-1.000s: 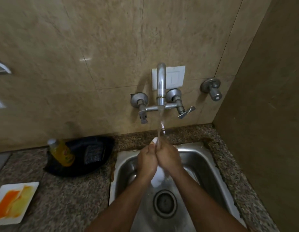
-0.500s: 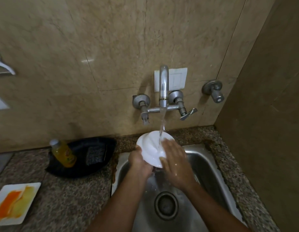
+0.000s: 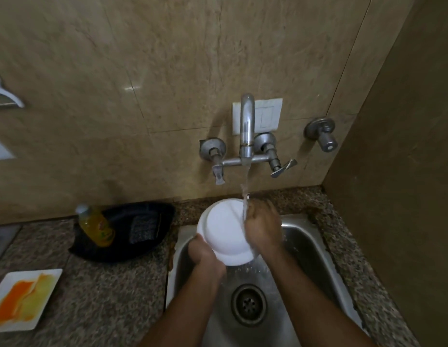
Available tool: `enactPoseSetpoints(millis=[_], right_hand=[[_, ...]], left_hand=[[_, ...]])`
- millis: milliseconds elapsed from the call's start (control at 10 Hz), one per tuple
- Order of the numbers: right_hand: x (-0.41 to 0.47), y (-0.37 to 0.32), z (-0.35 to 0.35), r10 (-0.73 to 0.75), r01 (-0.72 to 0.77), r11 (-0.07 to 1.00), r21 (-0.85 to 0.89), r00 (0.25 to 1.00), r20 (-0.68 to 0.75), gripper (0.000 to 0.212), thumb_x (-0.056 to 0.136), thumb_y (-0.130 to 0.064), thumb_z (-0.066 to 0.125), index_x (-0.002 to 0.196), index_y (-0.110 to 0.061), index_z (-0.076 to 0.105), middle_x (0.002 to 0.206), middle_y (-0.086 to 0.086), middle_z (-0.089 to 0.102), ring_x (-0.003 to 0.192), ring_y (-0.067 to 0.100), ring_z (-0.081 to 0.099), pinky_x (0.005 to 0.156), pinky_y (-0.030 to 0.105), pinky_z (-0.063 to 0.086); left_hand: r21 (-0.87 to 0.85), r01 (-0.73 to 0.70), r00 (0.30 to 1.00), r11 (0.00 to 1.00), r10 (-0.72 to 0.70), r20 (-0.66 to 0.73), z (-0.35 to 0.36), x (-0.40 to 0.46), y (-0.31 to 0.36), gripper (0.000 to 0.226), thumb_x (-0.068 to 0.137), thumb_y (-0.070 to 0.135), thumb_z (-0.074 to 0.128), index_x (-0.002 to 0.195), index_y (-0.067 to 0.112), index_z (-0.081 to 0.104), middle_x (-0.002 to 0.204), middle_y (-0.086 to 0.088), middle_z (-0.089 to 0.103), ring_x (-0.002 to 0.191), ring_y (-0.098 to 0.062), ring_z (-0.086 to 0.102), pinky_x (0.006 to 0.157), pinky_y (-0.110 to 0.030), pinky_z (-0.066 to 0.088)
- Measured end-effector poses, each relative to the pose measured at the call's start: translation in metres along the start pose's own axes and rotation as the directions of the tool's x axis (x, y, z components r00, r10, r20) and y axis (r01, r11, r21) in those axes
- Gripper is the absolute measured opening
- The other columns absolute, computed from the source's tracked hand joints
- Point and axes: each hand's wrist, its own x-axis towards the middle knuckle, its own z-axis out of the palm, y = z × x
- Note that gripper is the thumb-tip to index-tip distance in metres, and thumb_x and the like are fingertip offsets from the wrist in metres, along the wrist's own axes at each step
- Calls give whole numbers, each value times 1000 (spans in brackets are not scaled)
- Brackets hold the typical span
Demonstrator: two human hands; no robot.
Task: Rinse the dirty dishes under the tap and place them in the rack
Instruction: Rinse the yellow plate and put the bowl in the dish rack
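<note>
At far left we are seeing a stained white plate point(image 3: 25, 299) cut off by the frame; the yellow bottle point(image 3: 97, 227) label is unreadable. Our left hand point(image 3: 204, 256) is gripping the white bowl point(image 3: 224, 231) over the sink point(image 3: 303, 249), under the tap point(image 3: 246, 128) stream; our right hand point(image 3: 264, 227) is pressing it, fingers blurred.

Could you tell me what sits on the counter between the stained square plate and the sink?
In the head view, bare speckled counter runs from the stained square plate to the sink. The black tray with the yellow bottle sits farther back.
</note>
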Motion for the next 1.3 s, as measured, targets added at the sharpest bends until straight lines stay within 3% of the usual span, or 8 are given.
enactPoseSetpoints(millis=[300, 600, 700, 900, 1000, 1100, 1200, 1300], right_hand=[[-49, 2, 3, -559, 610, 791, -49, 752, 349, 66, 103, -43, 26, 157, -10, 9, 165, 7, 5, 152, 17, 0, 123, 37, 8], [-48, 14, -6, -564, 581, 810, 79, 734, 377, 64, 103, -47, 21, 157, -18, 1, 164, -3, -5, 151, 7, -8, 123, 31, 1], [-29, 14, -4, -267, 291, 957, -13, 893, 361, 64, 104, -47, 22, 157, -18, 2, 162, -6, -8, 151, 11, -6, 123, 34, 2], [-57, 27, -11, -541, 563, 825, 44, 765, 351, 62, 104, -44, 23, 156, -22, -3, 164, -6, -10, 150, 8, -11, 123, 38, 4], [-40, 16, -4, -239, 278, 958, -68, 909, 340, 63, 103, -49, 19, 155, -25, -9, 160, -8, -18, 150, 12, -15, 123, 43, 4], [-59, 2, -10, -505, 546, 838, -21, 788, 352, 65, 103, -48, 19, 156, -22, -11, 163, -1, -19, 149, 15, -22, 123, 40, -5], [-47, 27, -17, -444, 432, 896, 102, 862, 246, 64, 101, -49, 37, 155, -40, 3, 166, -3, -2, 152, 19, -1, 122, 39, 9], [-30, 36, -22, 105, -290, 724, 626, 943, 317, 48, 94, -54, 49, 135, -30, 49, 140, 9, 52, 122, 26, 53, 90, 36, 46]], left_hand=[[387, -107, 990, 916, 134, -42, -5, 30, 1, 53, 97, 46, 34, 130, 9, 55, 133, -14, 60, 121, -37, 58, 103, -52, 47], [434, -75, 994, 898, 104, -44, 4, 22, 0, 49, 102, 39, 39, 128, 0, 55, 133, -20, 55, 123, -38, 51, 110, -47, 38], [536, -108, 992, 837, 130, -2, 2, 9, -4, 46, 105, 31, 33, 134, 1, 52, 135, -20, 56, 127, -39, 51, 105, -46, 41], [457, -83, 993, 886, 114, -42, 2, 15, -2, 47, 103, 38, 37, 132, 6, 55, 135, -18, 57, 123, -37, 54, 104, -47, 43], [331, -54, 994, 942, 83, -76, 8, 10, -5, 58, 98, 47, 46, 135, 2, 50, 134, -18, 53, 127, -39, 47, 112, -47, 35], [341, -45, 993, 939, 80, -89, 8, 20, -1, 56, 96, 47, 50, 122, -3, 54, 128, -23, 56, 121, -39, 51, 111, -49, 36], [409, -158, 985, 899, 170, 7, 1, 24, 4, 39, 97, 44, 51, 94, 9, 67, 114, -19, 66, 108, -37, 60, 106, -51, 42], [501, -236, 970, 833, 233, 71, -9, 16, 2, 36, 94, 43, 55, 87, 11, 71, 93, -13, 73, 91, -32, 67, 89, -46, 53]])
